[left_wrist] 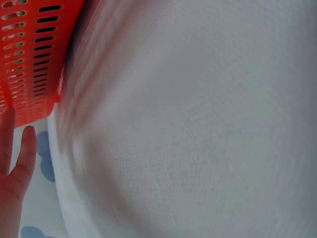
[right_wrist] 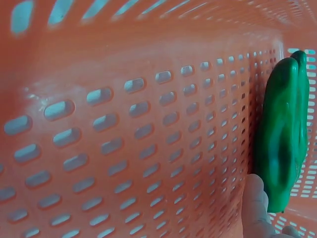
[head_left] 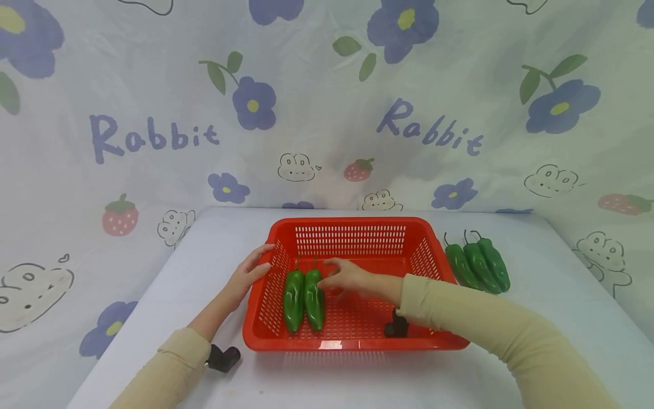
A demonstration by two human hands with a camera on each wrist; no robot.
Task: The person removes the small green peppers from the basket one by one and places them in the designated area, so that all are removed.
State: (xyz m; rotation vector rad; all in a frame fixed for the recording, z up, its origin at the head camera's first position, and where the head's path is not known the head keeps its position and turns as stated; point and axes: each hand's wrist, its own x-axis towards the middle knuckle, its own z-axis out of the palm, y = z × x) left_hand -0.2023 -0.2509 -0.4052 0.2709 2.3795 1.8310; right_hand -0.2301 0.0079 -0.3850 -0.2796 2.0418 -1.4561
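Note:
A red slotted plastic basket stands on the table. Inside, at its left, two green peppers lie side by side, stems toward the back wall. My left hand rests on the basket's left rim; in the left wrist view its extended fingers reach up by the slotted side. Over the basket floor, my right hand has its fingertips at the right-hand pepper, spread rather than wrapped round it. The right wrist view shows a fingertip beside the pepper's end.
Right of the basket, three more green peppers lie together on the white table. A black device is at the left wrist, another at the right. A curtain printed with flowers and rabbits hangs behind.

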